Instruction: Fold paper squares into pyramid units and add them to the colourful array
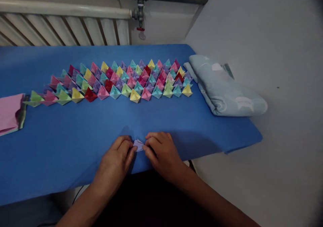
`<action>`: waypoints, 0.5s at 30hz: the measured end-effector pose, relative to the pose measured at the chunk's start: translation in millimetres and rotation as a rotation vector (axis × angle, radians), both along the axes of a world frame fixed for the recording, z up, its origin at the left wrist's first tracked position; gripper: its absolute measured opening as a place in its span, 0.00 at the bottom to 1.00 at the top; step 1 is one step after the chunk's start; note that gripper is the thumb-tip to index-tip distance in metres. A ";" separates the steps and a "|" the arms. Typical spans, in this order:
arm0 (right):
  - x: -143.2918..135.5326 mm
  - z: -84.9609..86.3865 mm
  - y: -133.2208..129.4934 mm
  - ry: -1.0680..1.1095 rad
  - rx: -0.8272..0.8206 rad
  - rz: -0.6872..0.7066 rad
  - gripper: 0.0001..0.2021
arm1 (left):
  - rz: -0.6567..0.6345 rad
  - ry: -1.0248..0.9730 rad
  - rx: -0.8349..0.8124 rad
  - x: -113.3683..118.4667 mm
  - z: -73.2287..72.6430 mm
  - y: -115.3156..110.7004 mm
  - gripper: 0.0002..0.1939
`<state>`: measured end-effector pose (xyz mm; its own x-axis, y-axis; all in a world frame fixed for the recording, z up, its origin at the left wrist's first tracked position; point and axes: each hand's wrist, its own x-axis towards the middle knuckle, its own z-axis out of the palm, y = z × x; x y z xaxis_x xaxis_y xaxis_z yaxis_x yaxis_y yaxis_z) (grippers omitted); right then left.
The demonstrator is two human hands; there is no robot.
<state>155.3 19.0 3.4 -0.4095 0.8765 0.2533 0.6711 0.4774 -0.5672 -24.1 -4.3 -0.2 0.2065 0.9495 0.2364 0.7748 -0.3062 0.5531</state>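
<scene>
A small piece of folded lavender paper (pixel 138 145) is held between my two hands, close to the front edge of the table. My left hand (pixel 118 154) pinches its left side with thumb and fingers. On the right side, the thumb and fingertips of my right hand (pixel 161 151) grip it. Layered folds show on the paper's upper edge, while its outer ends are hidden by my fingers. Beyond my hands stand several rows of folded paper boats (pixel 131 82) in pink, yellow, green, teal, purple and red.
The table has a blue cover (pixel 63 146). At its left edge lies a stack of pink and green paper (pixel 10 114). A folded pale blue patterned cloth (pixel 224 89) rests at the right by the wall. Behind are a white radiator (pixel 63 28) and a pipe valve (pixel 140 16).
</scene>
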 end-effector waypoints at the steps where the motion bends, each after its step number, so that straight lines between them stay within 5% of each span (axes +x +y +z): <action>1: -0.3 -0.1 0.0 0.007 -0.009 -0.001 0.03 | 0.002 0.001 0.009 0.2 0.2 -0.1 0.10; 15: 1.2 -2.0 -2.1 0.030 0.010 -0.001 0.05 | -0.065 0.031 0.078 -8.4 1.0 -8.6 0.10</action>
